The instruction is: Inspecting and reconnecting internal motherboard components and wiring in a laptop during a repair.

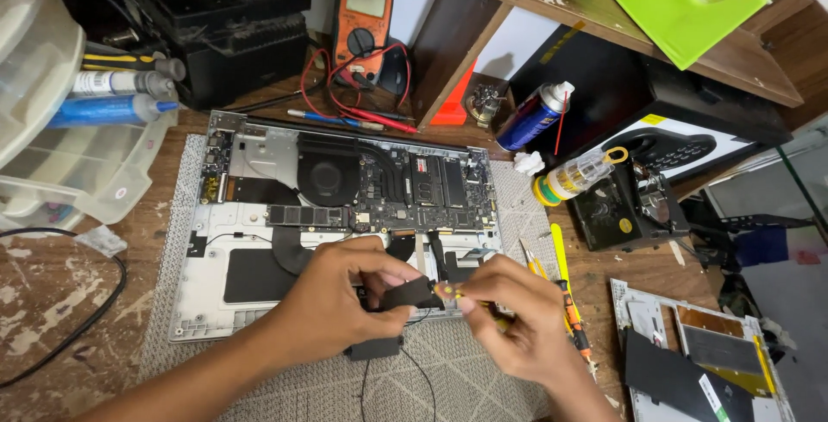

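One opened laptop (336,215) lies on a grey mat (466,379) on the surface. Over its front edge, the left hand (332,305) pinches one small black part (410,294); the right hand (509,318) closes on one yellow-tipped tool (450,291) touching it. Best to keep the part steady and the tip square, pressing lightly. Further right: one spray can (535,116), one clear bit bottle (578,176).

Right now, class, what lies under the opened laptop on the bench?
A grey woven mat lies under the opened laptop, on the wooden bench. The mat's middle is covered by the laptop and both hands.
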